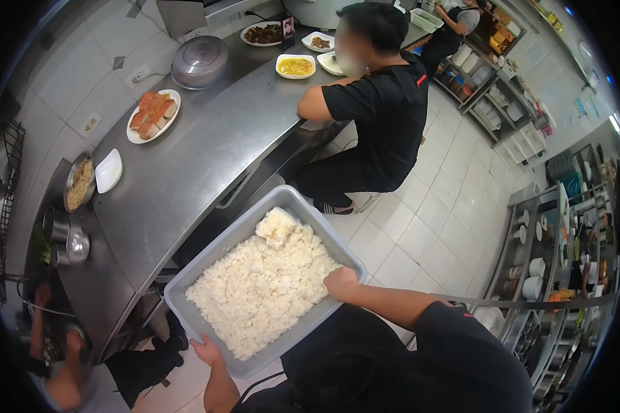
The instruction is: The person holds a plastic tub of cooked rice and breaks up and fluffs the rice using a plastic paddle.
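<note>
Head view: gripping tub (300, 206) at its rim with left hand (207, 350) and right hand (342, 283); loaded with rice (255, 286), unlevelled, one lump (276, 228) atop; not set on worktop (207, 131) beside tub.

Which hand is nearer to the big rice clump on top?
Right. The right hand grips the gray tub's right-hand rim, just below and right of the clump; the left hand holds the tub's lower-left edge, farther off.
</note>
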`<state>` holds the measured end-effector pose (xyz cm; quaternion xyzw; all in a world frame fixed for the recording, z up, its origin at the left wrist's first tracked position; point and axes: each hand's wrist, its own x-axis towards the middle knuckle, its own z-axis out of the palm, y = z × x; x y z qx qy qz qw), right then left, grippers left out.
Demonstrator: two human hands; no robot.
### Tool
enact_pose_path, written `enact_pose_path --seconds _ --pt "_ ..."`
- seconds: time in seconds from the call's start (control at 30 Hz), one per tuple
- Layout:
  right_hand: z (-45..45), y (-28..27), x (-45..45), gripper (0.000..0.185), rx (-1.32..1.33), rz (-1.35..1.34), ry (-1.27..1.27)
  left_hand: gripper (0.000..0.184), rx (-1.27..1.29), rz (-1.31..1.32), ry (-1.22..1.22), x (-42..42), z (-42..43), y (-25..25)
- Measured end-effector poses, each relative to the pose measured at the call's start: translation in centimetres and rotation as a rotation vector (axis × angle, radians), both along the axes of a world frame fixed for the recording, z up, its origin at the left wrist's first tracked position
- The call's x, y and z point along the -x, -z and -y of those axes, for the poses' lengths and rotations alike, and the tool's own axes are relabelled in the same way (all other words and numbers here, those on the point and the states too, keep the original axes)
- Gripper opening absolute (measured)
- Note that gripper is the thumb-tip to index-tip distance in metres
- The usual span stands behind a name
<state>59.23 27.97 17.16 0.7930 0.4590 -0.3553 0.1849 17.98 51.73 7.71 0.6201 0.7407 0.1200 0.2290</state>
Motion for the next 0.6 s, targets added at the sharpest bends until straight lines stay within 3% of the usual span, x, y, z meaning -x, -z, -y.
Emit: enact_pose_path --seconds 0.17,0.27,0.37,0.47,0.6 --pt "4.9 0.2 -3.8 0.026 -0.041 -0.104 0.143 0.059 -0.038 0.039 0.0 -0.3 0.3 -0.1" --pt "4.2 -3.4 -4.2 0.029 -0.043 -0.18 0.234 0.056 -0.073 0.011 0.034 0.5 -0.1 0.0" --pt "2.7 -9.4 -4.5 0.03 -0.108 -0.198 0.102 0.054 -0.056 0.044 0.033 0.0 0.3 -0.1" --pt "0.8 -6.3 -2.7 0.027 0.128 -0.172 -0.151 0.054 -0.024 0.03 0.019 -0.1 0.3 -0.5" --pt "0.5 -0.8 1.4 0.024 0.015 -0.123 0.038 0.053 -0.059 0.021 -0.002 0.0 0.0 0.2"
